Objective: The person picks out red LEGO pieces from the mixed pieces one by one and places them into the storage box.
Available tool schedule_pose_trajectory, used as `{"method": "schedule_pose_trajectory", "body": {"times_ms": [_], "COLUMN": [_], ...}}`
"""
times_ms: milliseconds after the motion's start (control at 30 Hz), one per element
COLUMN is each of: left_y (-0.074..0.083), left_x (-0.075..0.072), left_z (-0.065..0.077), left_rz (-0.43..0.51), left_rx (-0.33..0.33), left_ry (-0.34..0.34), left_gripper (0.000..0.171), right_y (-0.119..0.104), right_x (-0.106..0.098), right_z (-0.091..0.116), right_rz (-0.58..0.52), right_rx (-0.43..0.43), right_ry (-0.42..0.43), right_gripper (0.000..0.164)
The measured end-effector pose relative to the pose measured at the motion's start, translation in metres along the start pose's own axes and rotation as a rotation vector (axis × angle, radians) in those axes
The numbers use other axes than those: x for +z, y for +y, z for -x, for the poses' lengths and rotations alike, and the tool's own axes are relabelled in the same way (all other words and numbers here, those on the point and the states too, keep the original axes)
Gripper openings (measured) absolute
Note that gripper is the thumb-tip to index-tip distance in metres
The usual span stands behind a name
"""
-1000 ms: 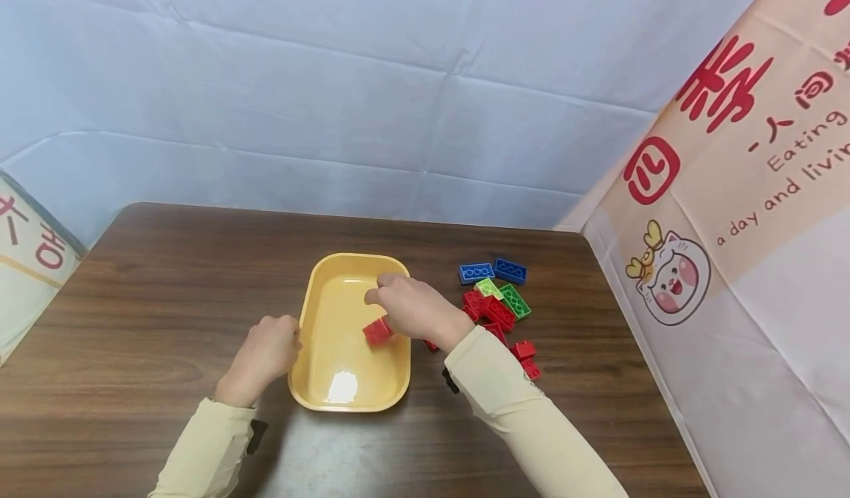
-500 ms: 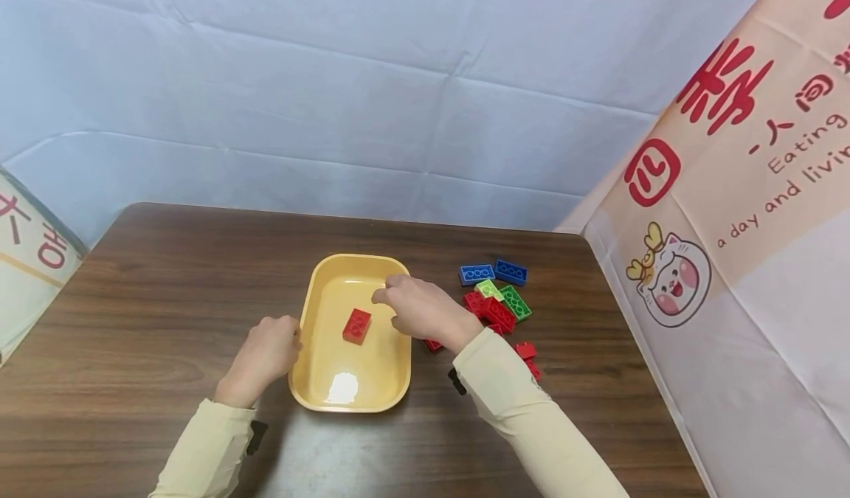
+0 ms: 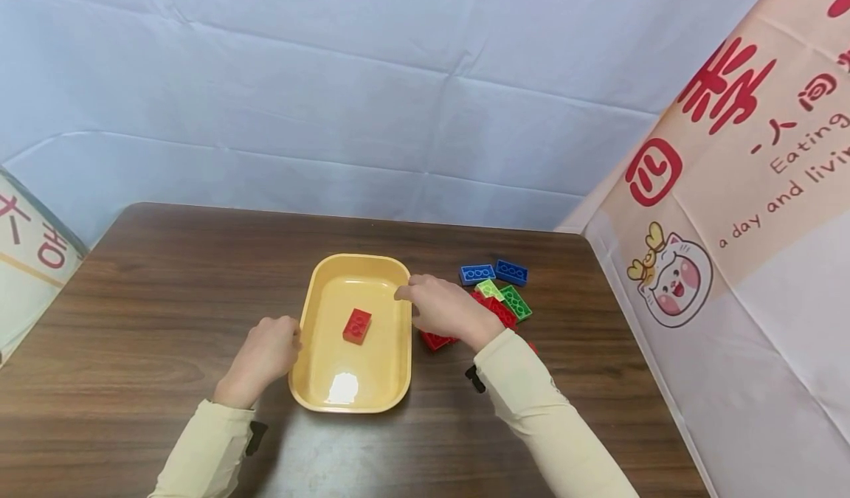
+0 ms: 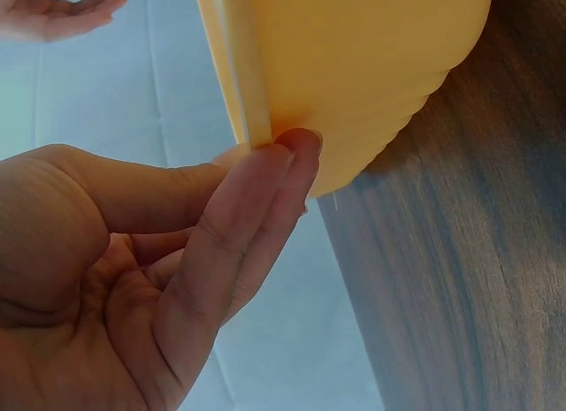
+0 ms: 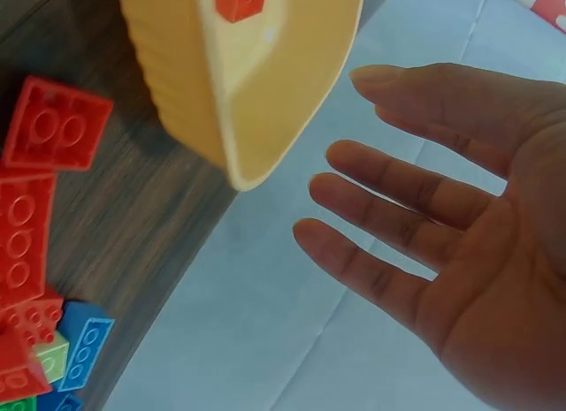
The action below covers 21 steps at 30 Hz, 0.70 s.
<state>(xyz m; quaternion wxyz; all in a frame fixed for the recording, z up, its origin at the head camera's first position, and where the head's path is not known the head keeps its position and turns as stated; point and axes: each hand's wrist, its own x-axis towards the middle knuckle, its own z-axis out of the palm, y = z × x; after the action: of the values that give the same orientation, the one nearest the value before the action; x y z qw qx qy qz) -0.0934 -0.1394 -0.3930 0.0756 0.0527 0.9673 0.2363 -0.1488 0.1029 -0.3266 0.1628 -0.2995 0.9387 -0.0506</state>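
My left hand [image 3: 267,352] pinches the left rim of a yellow plastic tray [image 4: 371,57] between thumb and fingers, as the left wrist view shows closely. Inside the tray lies one red toy building brick [image 3: 357,326], a little right of its middle. Over the tray's right rim hangs my right hand [image 3: 443,308], holding nothing. In the right wrist view its fingers [image 5: 371,208] are spread and nearly straight, apart from the tray. Red bricks [image 5: 26,239] lie on the table below this hand, partly hidden by it in the head view.
Right of the tray, a loose heap holds a light green brick [image 3: 489,289], a green brick [image 3: 515,302] and two blue bricks, one [image 3: 477,274] beside the other. The wooden table [image 3: 186,277] ends at a pale cloth backdrop [image 3: 299,99]. A printed cloth [image 3: 730,210] stands at the right.
My right hand has let go of the red brick, which now lies in the tray, and has moved right to the tray's right edge. The left hand has stayed at the rim.
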Motion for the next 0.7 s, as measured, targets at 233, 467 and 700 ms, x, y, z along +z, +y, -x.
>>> {"method": "schedule_pose_trajectory", "body": {"times_ms": [233,467,700], "left_y": [0.0,0.0,0.0], "left_x": [-0.001,0.0,0.0], "left_z": [-0.001,-0.001,-0.001], "left_rz": [0.003,-0.014,-0.001], "left_rx": [-0.006,-0.005,-0.019], "left_ry": [-0.008,-0.006,-0.015], "left_gripper": [0.012,0.013,0.012], "right_y": [0.021,0.034,0.042], "right_x": [0.006,0.016,0.03], "right_z": [0.007,0.009,0.009], "right_rz": [-0.064,-0.118,-0.175], "right_rx": [0.041,0.075,0.075], "right_ry": [-0.006,-0.037,-0.077], "right_gripper": [0.047,0.047,0.051]}}
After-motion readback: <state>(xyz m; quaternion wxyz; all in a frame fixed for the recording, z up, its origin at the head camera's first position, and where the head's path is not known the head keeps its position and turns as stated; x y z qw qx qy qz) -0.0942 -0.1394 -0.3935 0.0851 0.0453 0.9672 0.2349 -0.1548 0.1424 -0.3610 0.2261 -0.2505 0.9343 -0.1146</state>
